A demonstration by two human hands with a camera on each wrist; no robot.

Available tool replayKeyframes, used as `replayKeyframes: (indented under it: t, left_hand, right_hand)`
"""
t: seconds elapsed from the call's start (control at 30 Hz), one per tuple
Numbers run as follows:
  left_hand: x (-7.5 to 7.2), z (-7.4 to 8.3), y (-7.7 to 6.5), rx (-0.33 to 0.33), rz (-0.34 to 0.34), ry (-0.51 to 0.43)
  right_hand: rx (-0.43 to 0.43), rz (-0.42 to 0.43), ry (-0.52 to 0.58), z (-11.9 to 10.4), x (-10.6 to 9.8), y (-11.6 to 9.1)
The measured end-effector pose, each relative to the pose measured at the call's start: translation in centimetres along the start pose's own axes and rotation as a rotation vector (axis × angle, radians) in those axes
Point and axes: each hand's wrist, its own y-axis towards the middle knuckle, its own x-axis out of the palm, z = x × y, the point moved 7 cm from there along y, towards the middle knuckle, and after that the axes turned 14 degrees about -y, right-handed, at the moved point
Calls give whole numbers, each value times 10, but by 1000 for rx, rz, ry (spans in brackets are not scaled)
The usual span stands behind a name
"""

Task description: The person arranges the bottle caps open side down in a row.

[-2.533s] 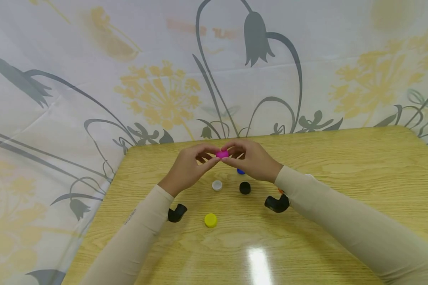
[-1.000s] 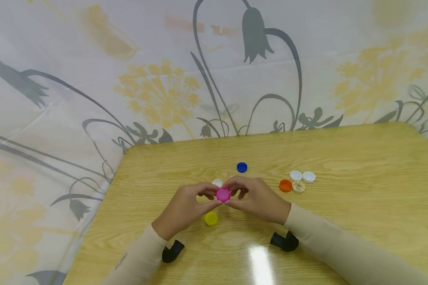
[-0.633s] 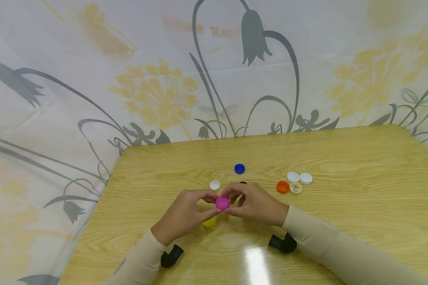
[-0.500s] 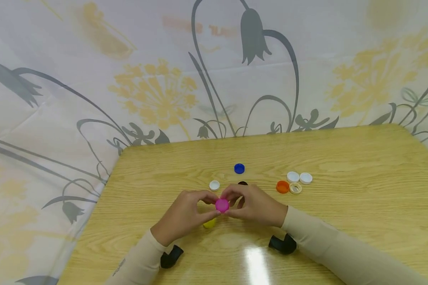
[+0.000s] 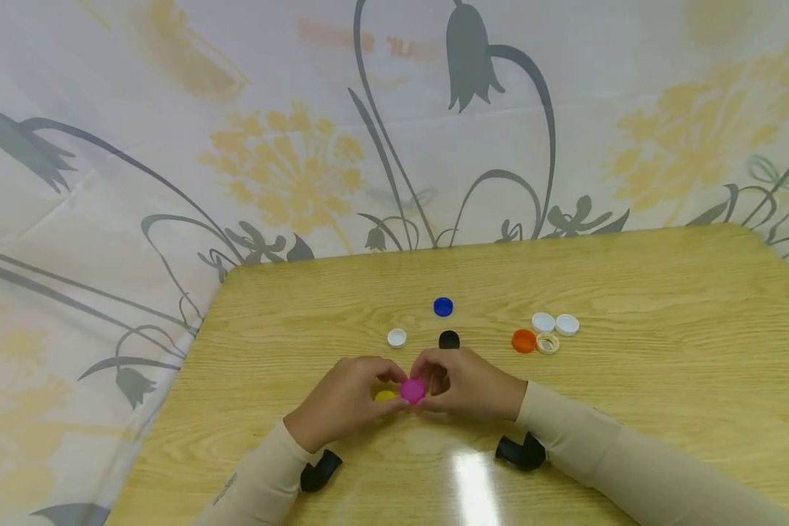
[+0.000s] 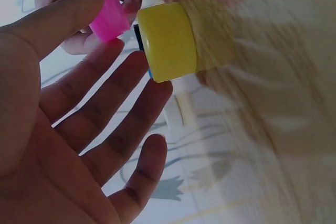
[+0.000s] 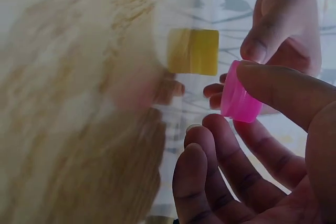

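A pink bottle cap [image 5: 413,391] is between both hands, low over the front middle of the table. My left hand [image 5: 345,398] has its thumb and index fingertip at the cap's left edge, the other fingers spread loosely in the left wrist view. On the other side, my right hand [image 5: 470,386] pinches the same cap [image 7: 241,95] between thumb and index finger. Standing on the table just beyond the left fingers is a yellow cap [image 6: 168,42], partly covered by the left hand in the head view.
Behind the hands lie a white cap [image 5: 397,338], a black cap [image 5: 449,340] and a blue cap [image 5: 443,307]. To the right, an orange cap [image 5: 524,341], a cream ring-like cap [image 5: 548,343] and two white caps [image 5: 543,322] sit close together. A flowered curtain [image 5: 289,168] hangs behind the table.
Both hands have come down and toward the person with the pink cap, from the table's back to beside the yellow cap. The cap's round face now shows upward.
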Motion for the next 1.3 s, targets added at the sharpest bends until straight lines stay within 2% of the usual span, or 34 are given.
replayKeyframes:
  t: [0.4, 0.67, 1.0, 1.3]
  left_hand:
    - [5, -2, 1, 14, -19, 23]
    - [5, -4, 1, 33, -15, 69]
    - [8, -2, 0, 56, -12, 147]
    - [9, 0, -1, 70, -21, 144]
  right_hand:
    - [-24, -27, 2, -1, 6, 1]
    - [0, -28, 9, 1, 6, 1]
    - [-24, -24, -18, 2, 9, 2]
    - [-17, -35, -25, 2, 10, 1]
